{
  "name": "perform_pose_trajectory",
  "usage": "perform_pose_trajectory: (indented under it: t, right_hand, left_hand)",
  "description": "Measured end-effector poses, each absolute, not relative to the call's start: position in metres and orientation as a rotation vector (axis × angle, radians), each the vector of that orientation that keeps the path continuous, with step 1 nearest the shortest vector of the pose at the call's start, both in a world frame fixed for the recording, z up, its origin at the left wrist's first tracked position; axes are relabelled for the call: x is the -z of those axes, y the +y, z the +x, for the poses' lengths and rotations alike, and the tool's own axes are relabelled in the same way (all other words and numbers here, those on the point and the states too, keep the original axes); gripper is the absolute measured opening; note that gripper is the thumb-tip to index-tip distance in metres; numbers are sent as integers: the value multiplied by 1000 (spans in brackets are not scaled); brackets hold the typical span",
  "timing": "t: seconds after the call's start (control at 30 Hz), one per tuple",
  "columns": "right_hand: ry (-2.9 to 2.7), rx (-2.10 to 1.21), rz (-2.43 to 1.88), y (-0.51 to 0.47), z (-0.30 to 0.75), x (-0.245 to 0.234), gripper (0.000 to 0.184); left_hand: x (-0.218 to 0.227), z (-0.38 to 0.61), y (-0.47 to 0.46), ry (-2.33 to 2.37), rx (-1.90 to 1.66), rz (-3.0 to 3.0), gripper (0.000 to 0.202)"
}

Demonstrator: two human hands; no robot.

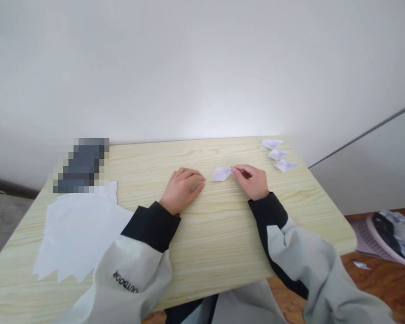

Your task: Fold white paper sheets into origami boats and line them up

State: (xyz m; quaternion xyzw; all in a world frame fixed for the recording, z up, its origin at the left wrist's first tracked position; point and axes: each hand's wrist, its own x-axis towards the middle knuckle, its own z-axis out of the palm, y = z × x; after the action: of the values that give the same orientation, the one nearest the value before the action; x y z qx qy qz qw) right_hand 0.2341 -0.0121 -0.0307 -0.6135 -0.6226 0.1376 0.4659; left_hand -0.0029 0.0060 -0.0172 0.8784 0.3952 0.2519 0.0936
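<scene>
A small folded white paper piece point(222, 174) lies on the light wooden table point(222, 225), near its middle. My right hand point(251, 181) pinches the paper's right tip between thumb and fingers. My left hand point(181, 189) rests on the table just left of the paper, fingers together and lying flat, holding nothing. Three finished folded paper pieces point(277, 155) sit in a row at the table's far right corner.
A stack of white paper sheets point(74, 234) lies on the table's left side, beside a blurred dark object point(83, 165). A pale basket point(388, 240) with dark items stands on the wooden floor at right, with a paper scrap point(361, 265) nearby. A white wall lies behind.
</scene>
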Motion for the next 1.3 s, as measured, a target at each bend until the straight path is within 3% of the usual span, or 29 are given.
perform_pose_trajectory:
  t: [0.47,0.9,1.07,1.3]
  right_hand:
    - [-970,147,-2036,-81,372,43,41]
    - [-966,167,-2096,-78,391,44,45]
    - [-1297,457,-1924,-77,363,43,34]
    - [-1803,298,-1632,-63,280,36,17]
  left_hand:
    - [22,2,2,1142,-661,2677,30]
    - [24,2,6,1127,-697,2715,29]
    - [20,0,5,1139,-681,2715,28]
    - [22,8,-13,1236,-630,2707,30]
